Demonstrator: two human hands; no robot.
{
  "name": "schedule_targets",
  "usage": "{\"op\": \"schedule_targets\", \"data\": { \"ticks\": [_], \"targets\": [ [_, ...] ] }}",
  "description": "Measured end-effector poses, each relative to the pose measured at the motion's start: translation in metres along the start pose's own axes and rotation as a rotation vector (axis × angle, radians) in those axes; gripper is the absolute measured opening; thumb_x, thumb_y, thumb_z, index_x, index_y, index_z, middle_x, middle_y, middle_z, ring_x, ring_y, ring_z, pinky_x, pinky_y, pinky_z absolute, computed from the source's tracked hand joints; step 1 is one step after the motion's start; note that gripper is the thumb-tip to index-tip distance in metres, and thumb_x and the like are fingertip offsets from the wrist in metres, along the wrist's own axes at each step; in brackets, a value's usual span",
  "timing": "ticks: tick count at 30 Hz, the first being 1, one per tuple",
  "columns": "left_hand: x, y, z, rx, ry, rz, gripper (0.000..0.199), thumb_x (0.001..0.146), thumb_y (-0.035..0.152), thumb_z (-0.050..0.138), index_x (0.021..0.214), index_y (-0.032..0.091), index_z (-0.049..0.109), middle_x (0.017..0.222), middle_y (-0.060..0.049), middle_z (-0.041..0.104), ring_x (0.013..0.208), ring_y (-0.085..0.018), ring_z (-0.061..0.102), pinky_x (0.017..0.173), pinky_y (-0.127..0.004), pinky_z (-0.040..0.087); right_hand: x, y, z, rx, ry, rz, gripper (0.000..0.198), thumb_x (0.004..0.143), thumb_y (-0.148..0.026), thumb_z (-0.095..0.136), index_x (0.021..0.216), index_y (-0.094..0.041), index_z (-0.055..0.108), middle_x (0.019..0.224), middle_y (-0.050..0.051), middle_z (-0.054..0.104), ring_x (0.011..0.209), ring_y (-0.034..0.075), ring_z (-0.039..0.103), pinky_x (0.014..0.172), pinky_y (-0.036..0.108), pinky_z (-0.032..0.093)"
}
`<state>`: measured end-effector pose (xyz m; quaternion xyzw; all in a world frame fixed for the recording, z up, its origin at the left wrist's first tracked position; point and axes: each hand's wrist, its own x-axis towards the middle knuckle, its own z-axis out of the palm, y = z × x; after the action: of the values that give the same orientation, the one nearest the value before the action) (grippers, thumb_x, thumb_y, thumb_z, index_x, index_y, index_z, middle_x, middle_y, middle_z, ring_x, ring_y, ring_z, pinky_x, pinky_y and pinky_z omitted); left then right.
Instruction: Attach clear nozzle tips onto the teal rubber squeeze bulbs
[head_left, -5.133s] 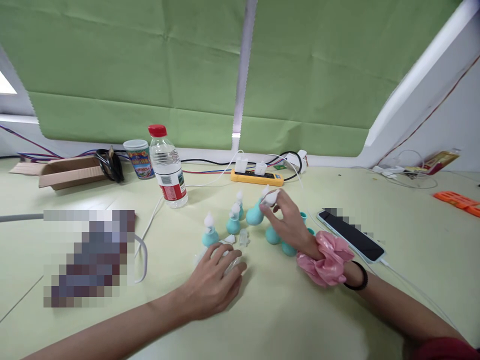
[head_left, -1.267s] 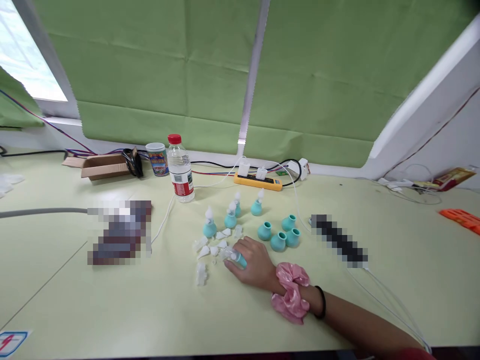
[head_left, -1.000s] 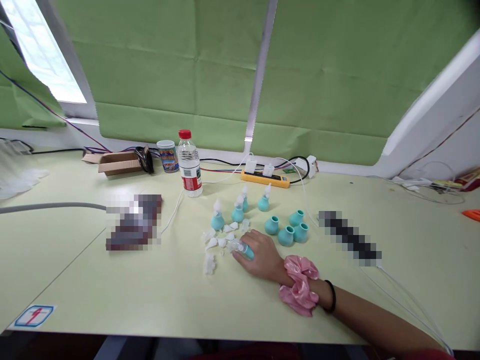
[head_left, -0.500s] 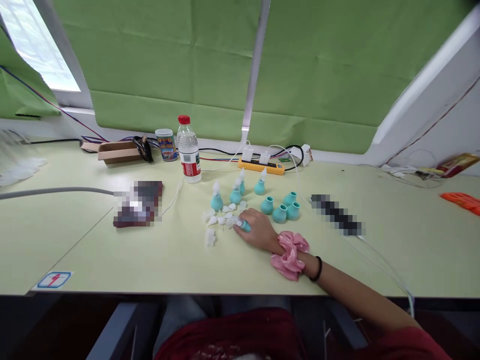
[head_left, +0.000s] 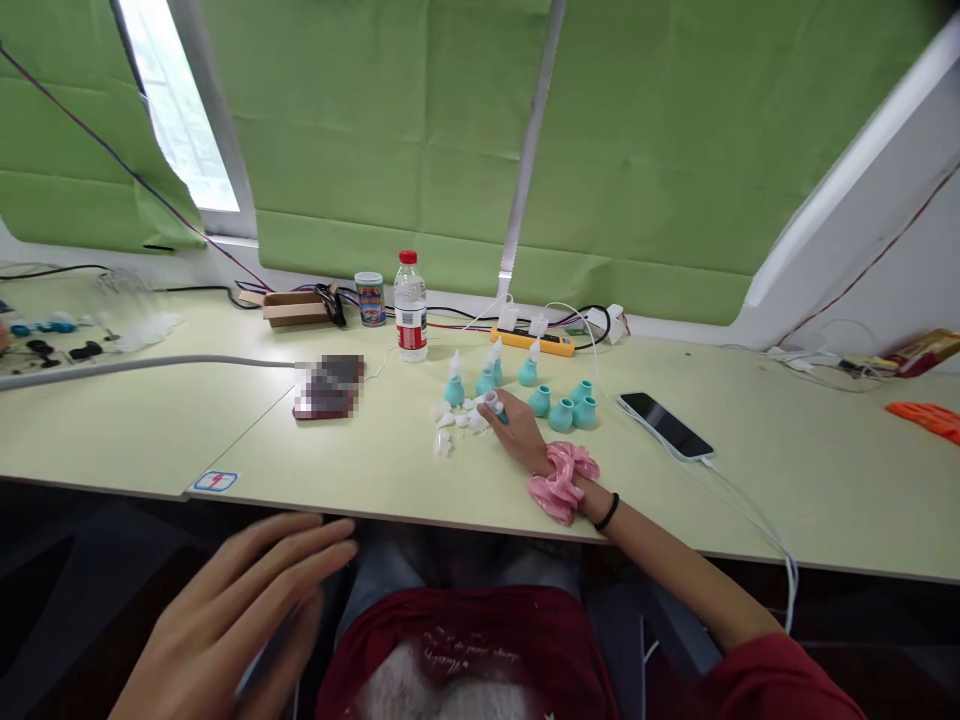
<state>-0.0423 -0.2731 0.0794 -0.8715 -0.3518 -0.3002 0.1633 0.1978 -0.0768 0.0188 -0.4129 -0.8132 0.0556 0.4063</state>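
My right hand [head_left: 519, 432], wearing a pink scrunchie, is closed on a small teal rubber bulb [head_left: 503, 417] with a pale, translucent tip [head_left: 493, 402]; the fingers hide most of the bulb. Just left of it lie several loose white and clear plastic nozzle pieces [head_left: 463, 420]. Behind them stand several teal bulbs with nozzles fitted [head_left: 454, 390], upright. To the right of the hand, several bare teal bulbs [head_left: 562, 415] show open mouths. My left hand [head_left: 232, 620] hovers in front of the table's near edge, fingers stretched out, holding nothing.
A water bottle [head_left: 411, 310], a can [head_left: 370, 299] and an open cardboard box [head_left: 294, 309] stand at the back. A yellow power strip [head_left: 532, 341] with cables lies behind the bulbs. One phone [head_left: 667, 425] is on the right, and a blurred-out dark red object [head_left: 328, 388] on the left.
My left hand has come into view at the lower left. My right hand still grips the bulb, whose tip now points up instead of leftward. The camera view has shifted left.
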Motion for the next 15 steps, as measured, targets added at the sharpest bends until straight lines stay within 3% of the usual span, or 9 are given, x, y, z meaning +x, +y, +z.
{"op": "schedule_targets", "data": {
  "ticks": [2,3,6,9,11,15],
  "targets": [
    [0.026,-0.012,0.013,0.013,-0.003,-0.097,0.039,0.073,0.02,0.043,0.11,0.03,0.05,0.093,0.001,0.062,0.083,-0.02,0.052,0.066,-0.035,0.047,0.003,-0.005,0.006,0.017,-0.016,0.016,0.022,0.085,-0.037,0.035,0.078,-0.019,0.045,0.066,0.001,0.051,0.063,0.014,0.05,0.059,0.025,0.036],
    [0.041,-0.019,0.026,0.005,-0.073,-0.112,0.031,0.075,0.023,0.042,0.103,0.028,0.054,0.086,-0.001,0.063,0.077,-0.019,0.054,0.062,-0.032,0.047,0.004,-0.006,0.009,0.021,-0.026,0.019,0.022,0.083,-0.037,0.037,0.076,-0.018,0.045,0.065,0.0,0.051,0.062,0.013,0.05,0.059,0.024,0.036],
    [0.089,-0.047,0.077,-0.023,-0.193,-0.239,0.026,0.078,0.036,0.039,0.088,0.019,0.056,0.073,-0.004,0.061,0.067,-0.017,0.056,0.055,-0.026,0.041,0.006,0.0,0.016,0.046,0.006,0.021,0.016,0.074,-0.032,0.048,0.074,-0.017,0.044,0.066,-0.001,0.051,0.061,0.011,0.049,0.059,0.022,0.036],
    [0.129,-0.069,0.126,-0.166,-0.158,-0.327,0.03,0.079,0.042,0.036,0.08,0.018,0.054,0.059,0.0,0.057,0.055,-0.013,0.052,0.051,-0.023,0.036,0.006,0.013,0.021,0.103,0.074,0.065,0.014,0.066,-0.026,0.052,0.073,-0.017,0.043,0.063,-0.002,0.049,0.057,0.011,0.046,0.055,0.021,0.037],
    [0.146,-0.075,0.15,-0.289,-0.116,-0.271,0.029,0.081,0.04,0.034,0.08,0.018,0.052,0.053,0.003,0.053,0.051,-0.011,0.05,0.05,-0.02,0.034,0.008,0.021,0.022,0.131,0.107,0.108,0.015,0.063,-0.025,0.052,0.073,-0.017,0.043,0.061,-0.003,0.049,0.055,0.011,0.045,0.052,0.022,0.037],
    [0.154,-0.075,0.183,-0.36,0.019,-0.272,0.023,0.077,0.038,0.041,0.082,0.018,0.05,0.052,0.004,0.05,0.048,-0.01,0.046,0.05,-0.019,0.032,0.012,0.03,0.023,0.204,0.093,0.132,0.013,0.062,-0.023,0.051,0.072,-0.015,0.048,0.064,-0.001,0.053,0.058,0.013,0.047,0.053,0.023,0.039]
  ]
}}
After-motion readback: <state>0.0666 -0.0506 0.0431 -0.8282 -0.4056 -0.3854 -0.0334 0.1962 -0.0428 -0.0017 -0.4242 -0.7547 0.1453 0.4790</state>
